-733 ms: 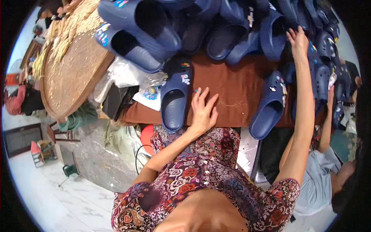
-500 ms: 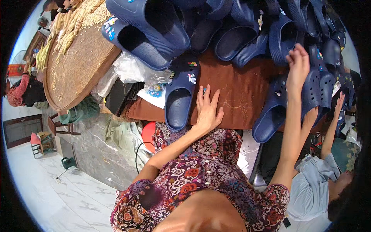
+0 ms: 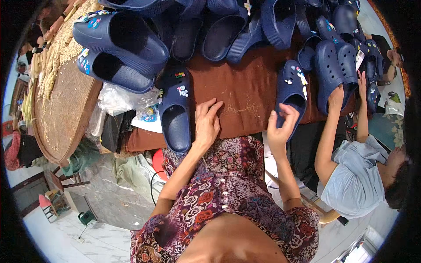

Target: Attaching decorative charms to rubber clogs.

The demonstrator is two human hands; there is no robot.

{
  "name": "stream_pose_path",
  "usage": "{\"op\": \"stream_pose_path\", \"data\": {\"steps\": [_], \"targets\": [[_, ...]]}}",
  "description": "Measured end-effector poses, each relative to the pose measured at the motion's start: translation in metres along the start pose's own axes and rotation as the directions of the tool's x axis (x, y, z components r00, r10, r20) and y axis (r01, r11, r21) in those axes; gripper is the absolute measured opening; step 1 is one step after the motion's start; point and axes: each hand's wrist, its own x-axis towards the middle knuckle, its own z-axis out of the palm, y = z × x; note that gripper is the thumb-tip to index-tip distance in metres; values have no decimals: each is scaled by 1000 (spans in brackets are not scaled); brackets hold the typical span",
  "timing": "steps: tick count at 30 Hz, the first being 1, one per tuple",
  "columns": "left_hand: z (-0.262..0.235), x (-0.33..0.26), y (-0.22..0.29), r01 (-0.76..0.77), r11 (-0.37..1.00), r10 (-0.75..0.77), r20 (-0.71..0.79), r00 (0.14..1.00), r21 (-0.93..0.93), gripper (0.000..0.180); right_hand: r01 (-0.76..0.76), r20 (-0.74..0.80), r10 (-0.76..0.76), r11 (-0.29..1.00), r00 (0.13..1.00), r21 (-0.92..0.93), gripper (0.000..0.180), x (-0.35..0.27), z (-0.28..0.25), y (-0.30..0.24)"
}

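Note:
My left hand [image 3: 208, 123] rests on the brown cloth [image 3: 239, 90], its fingers loosely bent and nothing visible in them. Beside it, to the left, lies a dark blue clog [image 3: 177, 120] with small charms on its upper. My right hand [image 3: 281, 127] is raised by the near end of another blue clog [image 3: 293, 85], also with charms. The thumb stands apart from the curled fingers, and I make out nothing between them. That hand covers part of the clog's heel; whether it touches it I cannot tell.
Several blue clogs [image 3: 223, 37] line the far side. A stacked pair [image 3: 127, 44] sits at the far left, near clear plastic bags [image 3: 125, 96] and a round woven tray [image 3: 66, 109] of kernels. At right, a person in light blue [image 3: 357, 175] reaches into a clog [image 3: 329, 74].
My right hand has come back from the far clogs to the nearer one at right. My left fingers, spread before, are now more bent. The view has shifted right.

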Motion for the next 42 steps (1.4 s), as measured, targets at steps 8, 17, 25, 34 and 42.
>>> {"op": "stream_pose_path", "data": {"steps": [8,17,25,34,42], "targets": [[-7,1,9,9,981,-34,-131,991,-192,40,-168,78,177,979,981,-112,47,8,-2,43],[-22,0,12,421,108,-463,329,823,-901,31,-80,201,131,967,971,-242,28,17,8,27],[-27,5,23,424,-100,-484,416,769,-900,35,-69,431,74,997,899,-28,25,-23,32,-22],[-16,14,30,345,-3,-488,303,819,-939,29,-87,617,9,991,787,97,31,-34,27,-52],[-3,42,24,391,225,-466,254,847,-892,29,-83,459,15,988,888,128,11,22,1,-67]]}}
